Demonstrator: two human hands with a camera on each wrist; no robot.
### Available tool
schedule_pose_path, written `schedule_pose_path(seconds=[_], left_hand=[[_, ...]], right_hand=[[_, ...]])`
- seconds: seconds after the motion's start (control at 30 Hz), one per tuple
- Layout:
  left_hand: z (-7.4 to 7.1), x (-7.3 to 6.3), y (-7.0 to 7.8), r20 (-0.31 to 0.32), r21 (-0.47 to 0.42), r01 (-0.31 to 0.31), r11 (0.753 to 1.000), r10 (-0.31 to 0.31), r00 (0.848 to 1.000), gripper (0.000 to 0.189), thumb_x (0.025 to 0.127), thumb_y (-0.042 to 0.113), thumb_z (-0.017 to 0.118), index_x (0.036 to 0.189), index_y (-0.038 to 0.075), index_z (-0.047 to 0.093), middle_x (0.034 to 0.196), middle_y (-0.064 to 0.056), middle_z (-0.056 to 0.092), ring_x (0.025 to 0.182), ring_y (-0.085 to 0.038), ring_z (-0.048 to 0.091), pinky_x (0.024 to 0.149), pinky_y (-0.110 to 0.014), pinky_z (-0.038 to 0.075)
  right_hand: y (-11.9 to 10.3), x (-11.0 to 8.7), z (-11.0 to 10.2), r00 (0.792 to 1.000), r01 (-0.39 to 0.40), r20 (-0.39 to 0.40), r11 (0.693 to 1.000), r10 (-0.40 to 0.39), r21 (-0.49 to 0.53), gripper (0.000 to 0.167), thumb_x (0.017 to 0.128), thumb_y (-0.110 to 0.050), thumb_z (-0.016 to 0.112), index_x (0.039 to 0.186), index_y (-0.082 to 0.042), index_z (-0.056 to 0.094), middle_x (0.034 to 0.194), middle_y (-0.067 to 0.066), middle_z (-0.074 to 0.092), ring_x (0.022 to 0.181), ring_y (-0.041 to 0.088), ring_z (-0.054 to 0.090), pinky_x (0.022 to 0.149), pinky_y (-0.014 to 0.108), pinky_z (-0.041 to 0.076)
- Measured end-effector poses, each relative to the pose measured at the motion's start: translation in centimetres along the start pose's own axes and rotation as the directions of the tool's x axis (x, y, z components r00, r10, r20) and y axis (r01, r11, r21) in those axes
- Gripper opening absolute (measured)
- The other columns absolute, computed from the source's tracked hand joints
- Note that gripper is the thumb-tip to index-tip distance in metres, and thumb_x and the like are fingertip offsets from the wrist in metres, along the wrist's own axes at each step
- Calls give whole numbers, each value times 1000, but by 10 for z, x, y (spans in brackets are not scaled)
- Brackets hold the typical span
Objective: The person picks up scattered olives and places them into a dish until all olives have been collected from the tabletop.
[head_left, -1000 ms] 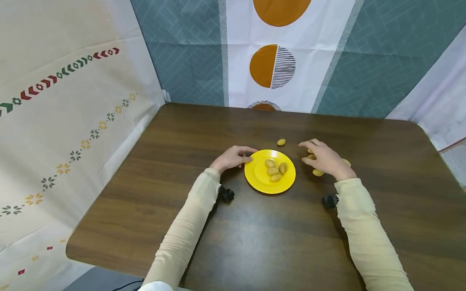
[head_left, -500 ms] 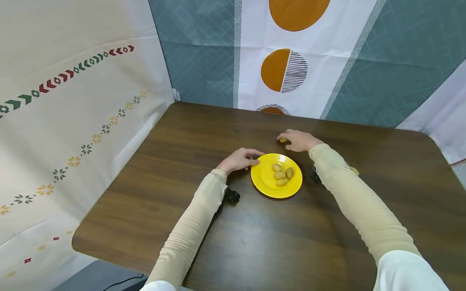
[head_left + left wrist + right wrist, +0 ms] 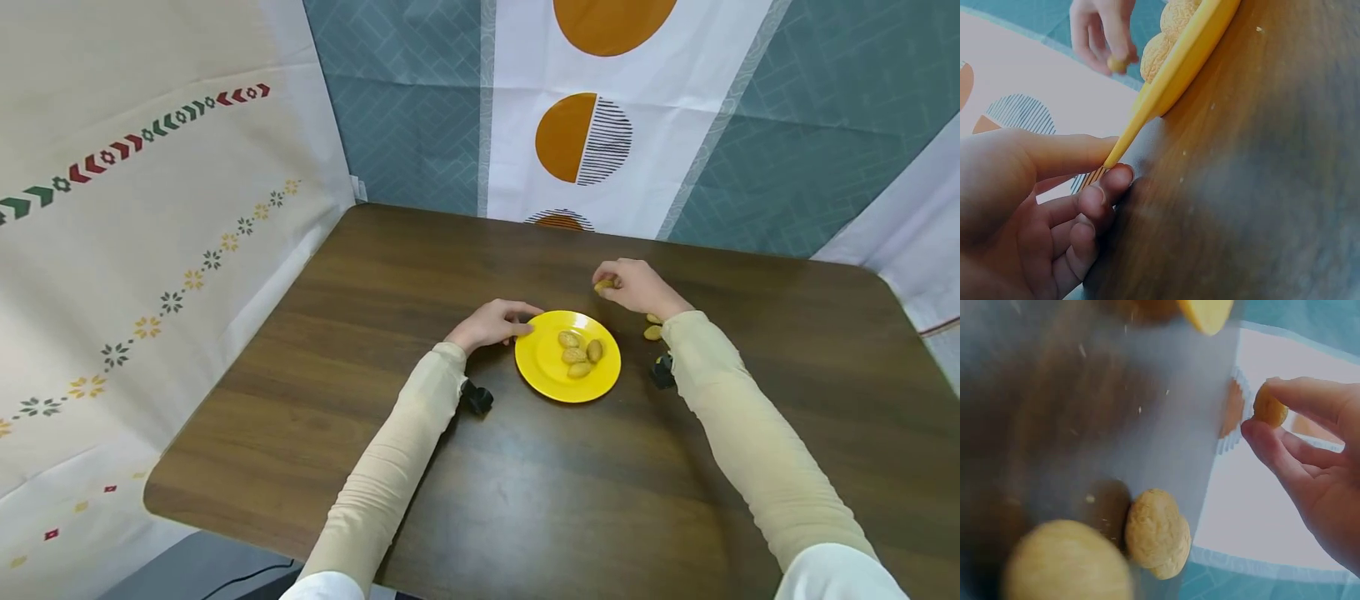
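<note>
My left hand [image 3: 489, 326] holds the rim of a yellow plate [image 3: 538, 372], thumb on top and fingertips beneath, as the left wrist view shows. Several oval, tan walnuts [image 3: 575, 355] with wrinkled shells lie in the plate. Beyond the plate's far right side, my right hand [image 3: 639, 287] pinches a single walnut [image 3: 1269, 405] between thumb and fingertips. More walnuts [image 3: 653, 332] lie on the table right of the plate, partly hidden behind the right wrist. The right wrist view shows them as a near blurred walnut [image 3: 1067, 565] and others [image 3: 1154, 530] farther off.
Everything stands on a brown wooden table [image 3: 300, 392] with rounded corners. Patterned cloths [image 3: 405, 117] hang behind it and to the left. A black wrist camera [image 3: 477, 399] sits below the left wrist, another [image 3: 663, 372] below the right.
My right hand has moved from the walnuts at the right to the lone walnut behind the plate, pinched it, and come back slightly right with it. My left hand stays at the plate's rim.
</note>
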State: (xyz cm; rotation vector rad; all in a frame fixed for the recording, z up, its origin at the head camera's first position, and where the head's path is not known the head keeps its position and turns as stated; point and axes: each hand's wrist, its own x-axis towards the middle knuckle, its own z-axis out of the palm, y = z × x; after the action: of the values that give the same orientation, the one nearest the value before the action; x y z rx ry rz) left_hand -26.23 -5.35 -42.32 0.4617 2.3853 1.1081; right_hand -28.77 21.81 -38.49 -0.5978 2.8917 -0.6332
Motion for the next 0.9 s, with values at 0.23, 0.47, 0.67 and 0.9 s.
schedule_pose_path(seconds=[0.23,0.47,0.67,0.9], left_hand=[[-3,0,-4,-5,-1,15,1000,-15,1000,38,95,30,61,133,28,60,86,-5,54,64,-17,49,60,-23,43],[0,4,-5,-11,1,13,1000,-13,1000,38,95,31,62,133,28,60,86,-5,54,63,-17,48,59,-23,42],[1,3,-3,-12,2,13,1000,-13,1000,38,95,31,62,133,29,59,86,-5,54,63,-17,48,60,-24,42],[2,1,1,-13,21,23,1000,-23,1000,39,95,32,61,134,30,59,83,-5,53,64,-18,49,62,-25,42]], right_hand=[[-11,-29,3,988,-78,-112,974,104,213,26,93,-6,62,119,-2,59,120,22,60,113,39,58,100,52,46],[-24,-50,6,973,-88,-180,957,141,277,29,93,-2,61,121,-3,57,123,20,60,114,38,58,101,51,47],[-32,-63,6,979,-77,-164,968,118,238,27,94,-10,62,121,-4,58,119,20,62,108,36,61,96,50,50],[-34,-63,14,995,-81,-53,985,90,153,27,95,-19,63,118,-5,61,110,19,67,100,33,63,89,47,54]])
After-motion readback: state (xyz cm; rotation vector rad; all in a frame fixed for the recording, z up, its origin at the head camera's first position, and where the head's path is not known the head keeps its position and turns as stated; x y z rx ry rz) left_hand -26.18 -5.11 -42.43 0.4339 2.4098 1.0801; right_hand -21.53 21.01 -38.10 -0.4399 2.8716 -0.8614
